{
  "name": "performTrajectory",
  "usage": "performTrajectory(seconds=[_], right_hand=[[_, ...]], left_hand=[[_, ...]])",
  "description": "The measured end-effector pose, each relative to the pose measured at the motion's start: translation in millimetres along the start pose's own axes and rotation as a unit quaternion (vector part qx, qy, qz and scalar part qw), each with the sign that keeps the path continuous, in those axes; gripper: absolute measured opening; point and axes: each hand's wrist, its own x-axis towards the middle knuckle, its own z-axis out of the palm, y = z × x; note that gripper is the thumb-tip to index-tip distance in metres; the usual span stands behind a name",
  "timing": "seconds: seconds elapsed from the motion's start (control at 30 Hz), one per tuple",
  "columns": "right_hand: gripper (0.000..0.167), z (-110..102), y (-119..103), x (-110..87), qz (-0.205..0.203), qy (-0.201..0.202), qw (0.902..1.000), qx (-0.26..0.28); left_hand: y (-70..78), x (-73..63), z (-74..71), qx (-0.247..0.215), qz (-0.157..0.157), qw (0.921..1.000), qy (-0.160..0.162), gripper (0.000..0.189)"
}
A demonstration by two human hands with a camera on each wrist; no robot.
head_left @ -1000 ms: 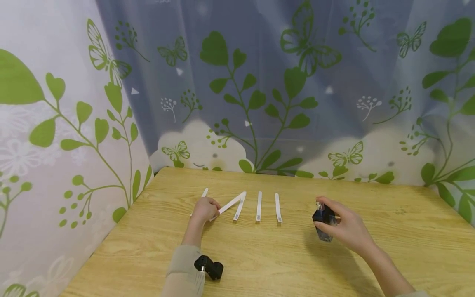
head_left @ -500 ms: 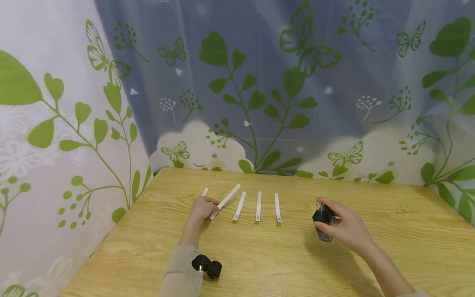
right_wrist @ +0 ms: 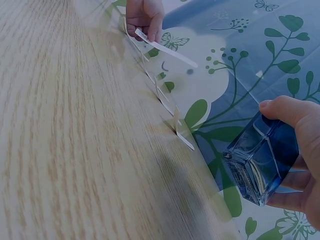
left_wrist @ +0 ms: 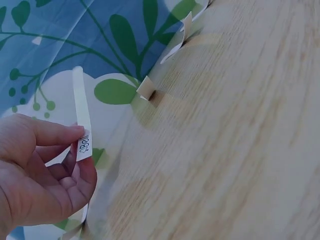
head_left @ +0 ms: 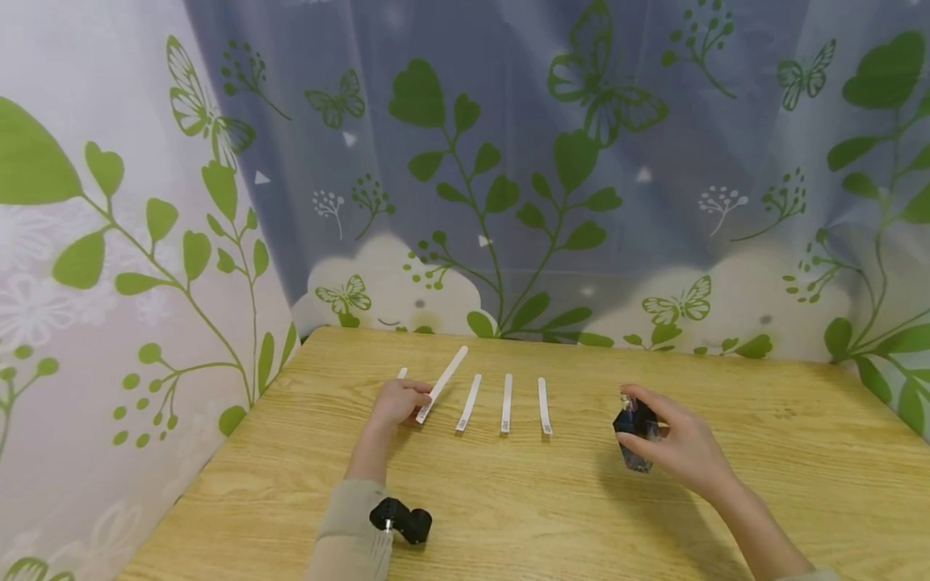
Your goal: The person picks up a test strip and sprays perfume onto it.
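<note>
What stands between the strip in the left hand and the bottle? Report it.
Three strips lie low on the table between the held strip and the bottle. Above them, nothing visible stands in the way.

A wooden table [head_left: 552, 508], yellowish and with clear grain, fills the lower part of the head view. Behind it, across the upper middle and upper right, there hangs a blue-grey curtain [head_left: 501, 73], printed with green leaves [head_left: 420, 94], butterflies [head_left: 605, 98] and a pale cloud [head_left: 374, 270]. The left side shows a whitish covering [head_left: 109, 48] with similar plants and also white flowers [head_left: 32, 311].
</note>
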Motion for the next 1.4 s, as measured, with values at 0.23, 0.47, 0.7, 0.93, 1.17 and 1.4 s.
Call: performTrajectory(seconds=[0.23, 0.47, 0.7, 0.93, 1.17, 1.4], right_hand=[[0.061, -0.8, -1.2, 0.5, -0.003, 0.003, 1.0, 0.001], [0.061, -1.1, -0.7, -0.5, -0.009, 0.003, 0.9999, 0.009], [0.06, -1.0, -1.5, -1.2, -0.008, 0.007, 0.9999, 0.006], [0.06, -3.2, -1.6, 1.2, -0.004, 0.018, 0.9998, 0.004], [0.059, -4.7, -1.2, 2.0, -0.008, 0.025, 0.9997, 0.003], [0.06, -6.5, -2.3, 2.2, -0.007, 0.025, 0.9997, -0.001]], left_hand=[[5.8, -1.1, 0.7, -0.001, 0.002, 0.9996, -0.03, 0.022], [10.7, -6.0, 6.1, -0.04, 0.014, 0.9971, -0.063, 0.021], [17.2, -10.5, 12.3, -0.061, 0.031, 0.9938, -0.087, 0.019], [30.8, -14.5, 18.5, -0.047, 0.054, 0.9913, -0.111, 0.021], [41.8, -21.4, 28.5, -0.03, 0.075, 0.9871, -0.138, 0.021], [47.0, -26.4, 42.0, -0.017, 0.087, 0.9805, -0.175, 0.023]])
